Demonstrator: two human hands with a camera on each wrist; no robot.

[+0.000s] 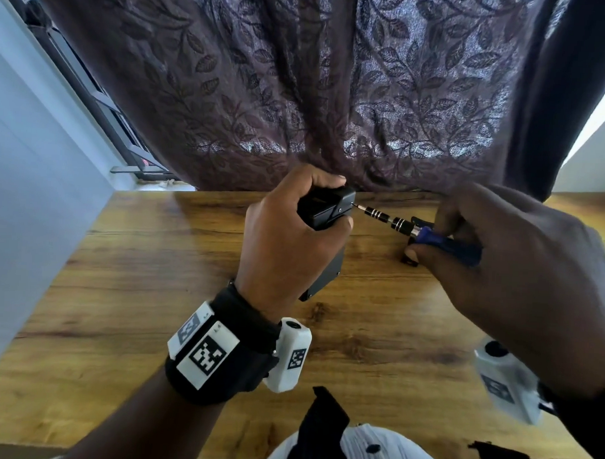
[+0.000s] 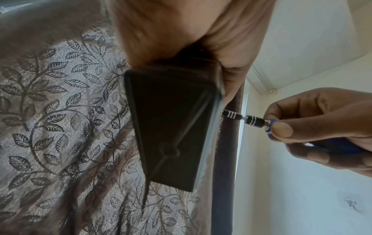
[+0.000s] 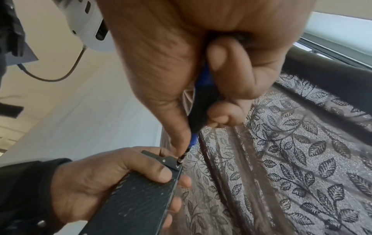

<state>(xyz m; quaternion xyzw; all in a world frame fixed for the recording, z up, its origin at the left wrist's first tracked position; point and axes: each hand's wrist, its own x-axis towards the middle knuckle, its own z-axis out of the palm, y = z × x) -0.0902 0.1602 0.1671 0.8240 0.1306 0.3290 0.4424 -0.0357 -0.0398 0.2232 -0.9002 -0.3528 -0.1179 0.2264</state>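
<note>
Left hand (image 1: 287, 235): fingers and thumb are curled firmly round the upper end of a flat black casing (image 1: 324, 209), which it holds on end with the narrow end plate (image 3: 170, 162) turned toward the other hand. Right hand (image 1: 519, 271): thumb and fingers pinch the blue handle of a precision screwdriver (image 1: 400, 226), whose shaft runs level across the gap to the casing. The bit is seated at a screw in the corner of the end plate. A second screw (image 3: 164, 160) sits flush in the same plate, close beside the left thumb. Assessment: work on this end is at an early to middle stage. One fastener is under the tool, at least one more is untouched, and the casing shows no parted seam. The pictures cannot show whether the screw is being loosened or driven home. The casing stands over the wooden table (image 1: 155, 293), near the middle of its far edge and just in front of the leaf-patterned curtain (image 1: 299, 92). Its lower end is close to the tabletop, but contact cannot be confirmed. The two hands are near each other but apart, joined only by the tool.
</note>
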